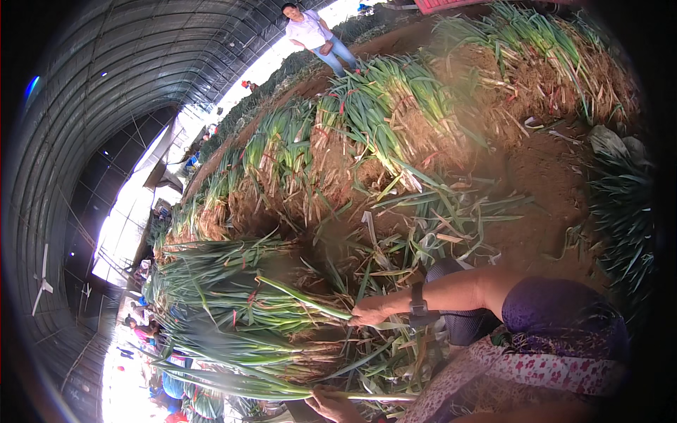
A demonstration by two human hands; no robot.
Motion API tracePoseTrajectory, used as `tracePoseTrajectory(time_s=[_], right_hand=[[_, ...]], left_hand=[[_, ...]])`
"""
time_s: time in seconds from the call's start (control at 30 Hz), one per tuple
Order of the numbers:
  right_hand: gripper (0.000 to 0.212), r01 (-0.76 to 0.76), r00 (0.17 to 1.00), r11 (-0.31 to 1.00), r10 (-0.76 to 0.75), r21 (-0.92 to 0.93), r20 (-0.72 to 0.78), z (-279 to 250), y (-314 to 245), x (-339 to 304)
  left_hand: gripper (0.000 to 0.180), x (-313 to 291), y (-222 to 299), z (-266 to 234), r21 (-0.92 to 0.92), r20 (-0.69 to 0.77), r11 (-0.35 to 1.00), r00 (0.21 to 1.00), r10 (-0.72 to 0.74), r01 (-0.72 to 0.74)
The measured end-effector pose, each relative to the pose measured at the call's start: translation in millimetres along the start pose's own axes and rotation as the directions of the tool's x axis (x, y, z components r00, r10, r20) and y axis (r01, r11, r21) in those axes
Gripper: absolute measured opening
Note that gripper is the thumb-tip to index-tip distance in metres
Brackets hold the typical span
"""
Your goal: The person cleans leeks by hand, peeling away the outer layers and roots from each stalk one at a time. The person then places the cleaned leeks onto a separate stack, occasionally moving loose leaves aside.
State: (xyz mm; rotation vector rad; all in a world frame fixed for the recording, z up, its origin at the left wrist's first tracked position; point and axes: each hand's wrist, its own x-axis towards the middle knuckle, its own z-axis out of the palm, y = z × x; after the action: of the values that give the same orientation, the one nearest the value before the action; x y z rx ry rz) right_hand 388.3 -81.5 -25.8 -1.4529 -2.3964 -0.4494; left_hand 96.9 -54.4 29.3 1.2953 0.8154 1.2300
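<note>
Near the bottom edge, my left hand (334,407) is closed around a long green onion (282,391); its pale stem sticks out to the right and its green leaves trail left. Further up, my right hand (372,311), with a dark watch (419,302) on its wrist, grips another green onion stalk (300,296) near one end. Tied bundles of green onions (233,303) lie stacked just left of my right hand, leaves to the left and roots to the right. Part of my left forearm is outside the picture.
Rows of upright bundles (384,116) with soil-caked roots run across the ground beyond. Loose leaves (437,225) litter the soil. A person (308,32) stands at the far end; others are at the left under the curved roof (106,77). More onions (624,204) lie at right.
</note>
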Motion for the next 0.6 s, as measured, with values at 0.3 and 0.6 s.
tracePoseTrajectory(time_s=[0.3, 0.6], right_hand=[[0.053, 0.214, 0.877, 0.846, 0.054, -0.488, 0.478, -39, -8, 4], [0.042, -0.698, 0.687, 0.548, 0.331, 0.461, 0.647, -16, -30, -16]], left_hand=[[0.016, 1, -3, -3, 0.205, 0.063, 0.959, 0.981, 0.185, -0.195], [0.016, 14, 24, 13, 0.356, 0.191, 0.835, 0.908, 0.374, -0.419]])
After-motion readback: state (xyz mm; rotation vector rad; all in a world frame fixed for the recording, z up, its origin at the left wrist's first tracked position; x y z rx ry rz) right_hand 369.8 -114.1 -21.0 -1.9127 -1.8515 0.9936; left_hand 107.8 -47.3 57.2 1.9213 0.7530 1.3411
